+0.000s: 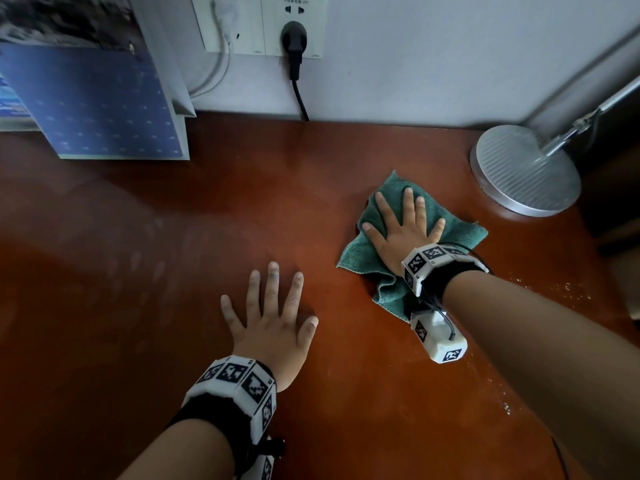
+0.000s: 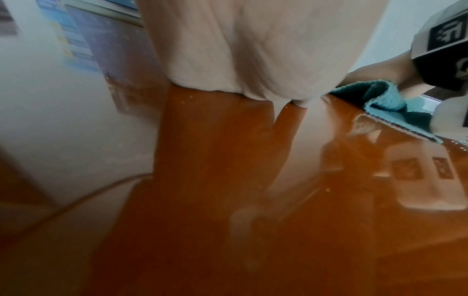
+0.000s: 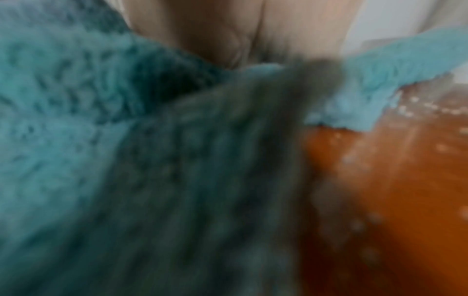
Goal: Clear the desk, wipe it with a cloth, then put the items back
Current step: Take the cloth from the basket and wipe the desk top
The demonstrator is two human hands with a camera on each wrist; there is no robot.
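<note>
Shiny brown wooden tabletop [image 1: 173, 271] has lots of bare room on the left. Right hand [image 1: 401, 233] presses flat, fingers wide, on the crumpled green cloth [image 1: 363, 254] near the round silver lamp base [image 1: 523, 171]. Left hand [image 1: 273, 323] lies flat, fingers spread, holding nothing.

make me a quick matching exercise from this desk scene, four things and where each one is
Things:
1. cloth
2. lamp base
3. black plug
4. left hand

Places:
a. in the wall socket
b. flat on the bare desk, fingers spread
c. pressed under the right hand
d. at the back right of the desk

Pairs: 1-c, 2-d, 3-a, 4-b
</note>
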